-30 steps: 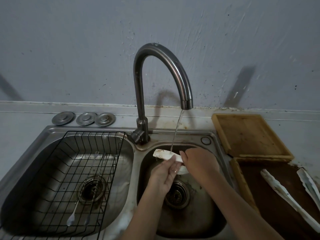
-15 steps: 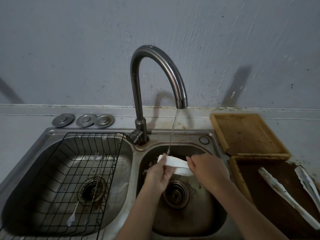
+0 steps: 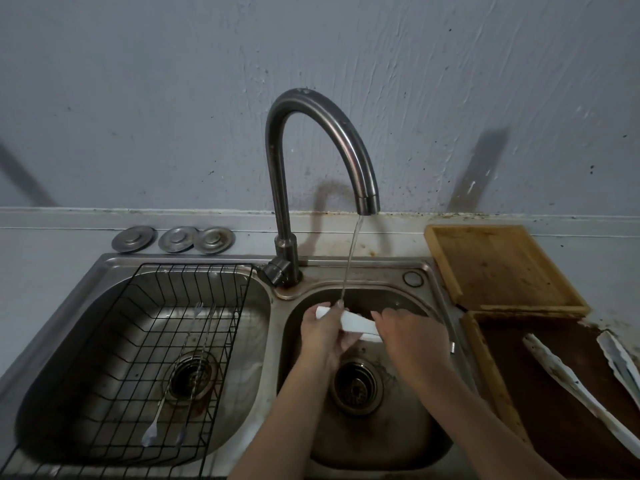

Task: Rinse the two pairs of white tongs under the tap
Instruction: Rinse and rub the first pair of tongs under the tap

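One pair of white tongs is held over the right sink basin, under the thin stream from the curved steel tap. My left hand grips its left end, where the water lands. My right hand covers its right end. Most of the tongs' length is hidden by my hands. A second pair of white, stained tongs lies on the dark tray at the right. Another white piece lies beside it at the frame edge.
A black wire rack sits in the left basin with long thin utensils in it. Three metal sink plugs lie on the counter behind. A wooden board lies right of the sink, against the wall.
Both hands shifted the tongs slightly so the water now strikes the left end by my left fingers. The view has tilted a little.
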{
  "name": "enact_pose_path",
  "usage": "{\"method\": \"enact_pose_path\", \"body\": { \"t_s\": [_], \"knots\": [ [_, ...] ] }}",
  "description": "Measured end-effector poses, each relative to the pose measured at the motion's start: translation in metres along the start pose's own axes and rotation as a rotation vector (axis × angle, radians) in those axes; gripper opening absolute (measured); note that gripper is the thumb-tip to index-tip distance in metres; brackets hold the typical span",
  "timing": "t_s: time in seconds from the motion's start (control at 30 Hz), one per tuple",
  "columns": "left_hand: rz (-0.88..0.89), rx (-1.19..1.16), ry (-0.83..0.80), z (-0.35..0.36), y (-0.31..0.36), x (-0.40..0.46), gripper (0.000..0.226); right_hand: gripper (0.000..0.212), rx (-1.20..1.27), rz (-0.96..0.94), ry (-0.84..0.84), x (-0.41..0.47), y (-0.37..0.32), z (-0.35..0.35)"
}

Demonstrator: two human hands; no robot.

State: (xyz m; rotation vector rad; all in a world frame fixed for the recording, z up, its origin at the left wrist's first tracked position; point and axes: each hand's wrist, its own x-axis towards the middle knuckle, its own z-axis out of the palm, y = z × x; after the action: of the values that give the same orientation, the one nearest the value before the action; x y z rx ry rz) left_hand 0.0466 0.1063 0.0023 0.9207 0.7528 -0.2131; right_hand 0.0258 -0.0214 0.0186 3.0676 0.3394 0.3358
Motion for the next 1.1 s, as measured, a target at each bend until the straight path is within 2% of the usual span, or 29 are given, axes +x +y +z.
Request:
{"method": "enact_pose_path", "body": {
  "t_s": [0.03, 0.2, 0.27, 0.33, 0.43, 0.5, 0.6, 0.63, 0.7, 0.73, 0.77, 0.83, 0.87, 0.9, 0.97, 1.1],
  "knots": [
    [0.013, 0.045, 0.009, -0.002, 0.006, 0.000, 0.019, 0.039, 0.014, 0.010, 0.014, 0.000, 0.001, 0.000],
    [0.126, 0.175, 0.032, -0.009, 0.008, -0.001, 0.021, 0.040, 0.013, 0.029, 0.068, 0.006, 0.000, -0.008],
    [0.168, 0.350, 0.027, -0.005, 0.003, -0.005, 0.052, 0.039, 0.010, 0.013, 0.075, 0.008, -0.004, -0.009],
    [0.166, 0.406, 0.007, 0.000, 0.000, -0.013, 0.081, 0.037, 0.030, -0.017, 0.063, 0.007, -0.008, -0.007],
    [0.146, 0.274, -0.002, 0.002, 0.001, -0.010, 0.091, 0.029, 0.069, -0.084, 0.052, 0.007, -0.008, -0.002],
    [0.197, 0.236, -0.011, 0.001, 0.003, -0.005, 0.080, 0.017, 0.150, -0.206, 0.008, 0.005, -0.005, 0.001],
    [0.300, 0.169, -0.100, -0.005, 0.013, -0.004, 0.045, 0.021, 0.328, -0.233, -0.204, 0.006, 0.001, -0.002],
    [0.314, 0.161, -0.112, -0.007, 0.016, -0.004, 0.034, 0.019, 0.329, -0.225, -0.226, 0.006, 0.003, -0.003],
    [0.287, 0.123, -0.118, -0.011, 0.021, -0.007, 0.031, 0.016, 0.320, -0.206, -0.205, 0.006, 0.005, -0.004],
    [0.274, 0.112, -0.128, -0.012, 0.020, -0.007, 0.038, 0.016, 0.320, -0.206, -0.186, 0.007, 0.005, -0.004],
    [0.274, 0.122, -0.137, -0.011, 0.017, -0.008, 0.055, 0.017, 0.336, -0.207, -0.178, 0.008, 0.004, -0.005],
    [0.280, 0.179, -0.156, -0.010, 0.008, -0.009, 0.098, 0.021, 0.376, -0.204, -0.161, 0.009, 0.000, -0.007],
    [0.272, 0.183, -0.160, -0.008, 0.004, -0.010, 0.111, 0.022, 0.389, -0.203, -0.159, 0.009, -0.002, -0.008],
    [0.265, 0.161, -0.158, -0.008, 0.002, -0.009, 0.114, 0.020, 0.395, -0.198, -0.156, 0.009, -0.002, -0.009],
    [0.263, 0.083, -0.139, -0.008, 0.007, -0.009, 0.099, 0.014, 0.391, -0.181, -0.147, 0.007, -0.001, -0.009],
    [0.221, -0.033, -0.099, -0.013, 0.018, -0.010, 0.038, 0.011, 0.331, -0.157, -0.145, 0.006, 0.006, -0.013]
  ]
}}
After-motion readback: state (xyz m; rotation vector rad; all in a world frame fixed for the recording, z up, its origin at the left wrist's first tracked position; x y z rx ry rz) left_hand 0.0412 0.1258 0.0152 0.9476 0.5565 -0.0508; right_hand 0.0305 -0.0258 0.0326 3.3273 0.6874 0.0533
